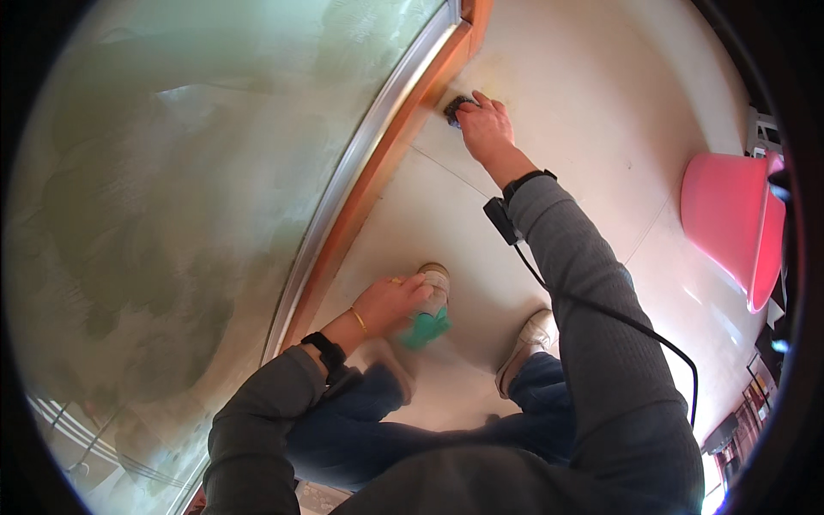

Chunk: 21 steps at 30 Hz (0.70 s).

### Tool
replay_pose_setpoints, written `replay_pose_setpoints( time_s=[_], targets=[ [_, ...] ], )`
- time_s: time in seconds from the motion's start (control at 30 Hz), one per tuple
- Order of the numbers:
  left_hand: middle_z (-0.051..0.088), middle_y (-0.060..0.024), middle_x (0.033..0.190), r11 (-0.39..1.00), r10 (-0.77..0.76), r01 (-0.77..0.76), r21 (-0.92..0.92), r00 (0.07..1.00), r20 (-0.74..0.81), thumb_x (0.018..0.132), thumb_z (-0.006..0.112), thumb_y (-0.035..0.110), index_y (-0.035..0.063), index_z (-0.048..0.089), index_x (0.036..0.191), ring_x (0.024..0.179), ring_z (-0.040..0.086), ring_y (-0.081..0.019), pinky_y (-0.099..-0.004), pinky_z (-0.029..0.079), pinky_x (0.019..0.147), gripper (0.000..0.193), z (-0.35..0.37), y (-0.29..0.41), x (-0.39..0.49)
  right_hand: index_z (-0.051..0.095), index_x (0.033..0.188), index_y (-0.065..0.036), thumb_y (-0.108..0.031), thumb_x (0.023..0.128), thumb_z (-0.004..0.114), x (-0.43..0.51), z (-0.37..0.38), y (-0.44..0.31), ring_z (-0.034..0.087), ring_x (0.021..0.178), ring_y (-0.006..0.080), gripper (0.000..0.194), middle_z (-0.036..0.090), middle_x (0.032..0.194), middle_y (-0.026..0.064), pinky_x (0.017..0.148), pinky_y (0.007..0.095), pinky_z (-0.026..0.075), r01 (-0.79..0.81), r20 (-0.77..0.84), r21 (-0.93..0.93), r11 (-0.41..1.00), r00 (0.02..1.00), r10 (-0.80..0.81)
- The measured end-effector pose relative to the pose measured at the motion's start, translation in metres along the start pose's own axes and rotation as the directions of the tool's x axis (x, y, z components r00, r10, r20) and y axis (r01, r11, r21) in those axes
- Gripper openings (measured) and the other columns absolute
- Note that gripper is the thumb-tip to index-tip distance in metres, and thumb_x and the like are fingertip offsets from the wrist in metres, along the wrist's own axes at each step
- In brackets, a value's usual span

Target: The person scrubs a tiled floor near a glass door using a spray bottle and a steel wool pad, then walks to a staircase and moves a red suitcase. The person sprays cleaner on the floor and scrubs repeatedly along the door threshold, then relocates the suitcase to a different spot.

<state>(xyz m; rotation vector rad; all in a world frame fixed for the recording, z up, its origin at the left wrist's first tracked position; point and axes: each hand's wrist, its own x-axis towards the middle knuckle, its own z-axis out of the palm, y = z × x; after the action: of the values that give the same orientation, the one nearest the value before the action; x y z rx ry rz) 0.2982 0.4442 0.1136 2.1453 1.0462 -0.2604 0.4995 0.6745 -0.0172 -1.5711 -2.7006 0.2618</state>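
Note:
My right hand [487, 127] reaches far forward and presses a dark scouring pad [456, 111] to the pale floor, beside the foot of an orange-brown wooden frame. Closer to my body, my left hand [394, 301] grips a bottle or jar with a pale label [436, 280]. A green cloth or plastic piece [425, 328] hangs by that same hand; whether it is attached to the container I cannot tell. Both wrists wear black straps, and a black cable runs from the device at the right one.
A large glass panel [180, 193] with a metal edge and wooden frame [360, 199] borders the floor [579, 116] at left. A pink plastic basin [724, 206] lies tipped at the right. My shoes [534, 335] stand apart below my hands.

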Motion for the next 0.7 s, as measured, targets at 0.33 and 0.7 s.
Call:
replay_pose_setpoints(
  time_s=[0.33, 0.7],
  targets=[
    [0.05, -0.0159, 0.129, 0.981, -0.172, 0.163, 0.101, 0.981, 0.086, 0.068, 0.077, 0.014, 0.0079, 0.045, 0.129, 0.105, 0.059, -0.032, -0.0416, 0.05, 0.086, 0.069, -0.028, 0.009, -0.015, 0.067, 0.1, -0.016, -0.012, 0.083, 0.053, -0.004, -0.004, 0.0, 0.048, 0.128, 0.0243, 0.022, 0.063, 0.119, -0.0018, 0.102, 0.0398, 0.039, 0.006, 0.008, 0.028, 1.0, 1.0, -0.007],
    [0.068, -0.0206, 0.099, 0.982, -0.147, 0.178, -0.059, 0.535, -0.832, 0.084, 0.057, 0.002, -0.0027, 0.063, 0.106, 0.09, 0.065, -0.0348, -0.0427, 0.051, 0.08, 0.024, -0.179, 0.084, -0.101, 0.07, 0.093, -0.014, -0.016, 0.087, 0.051, -0.004, -0.006, 0.007, 0.049, 0.124, 0.0226, 0.02, 0.064, 0.11, -0.0013, 0.103, 0.04, 0.037, 0.039, -0.22, -0.005, 0.999, 0.975, -0.039]
  ],
)
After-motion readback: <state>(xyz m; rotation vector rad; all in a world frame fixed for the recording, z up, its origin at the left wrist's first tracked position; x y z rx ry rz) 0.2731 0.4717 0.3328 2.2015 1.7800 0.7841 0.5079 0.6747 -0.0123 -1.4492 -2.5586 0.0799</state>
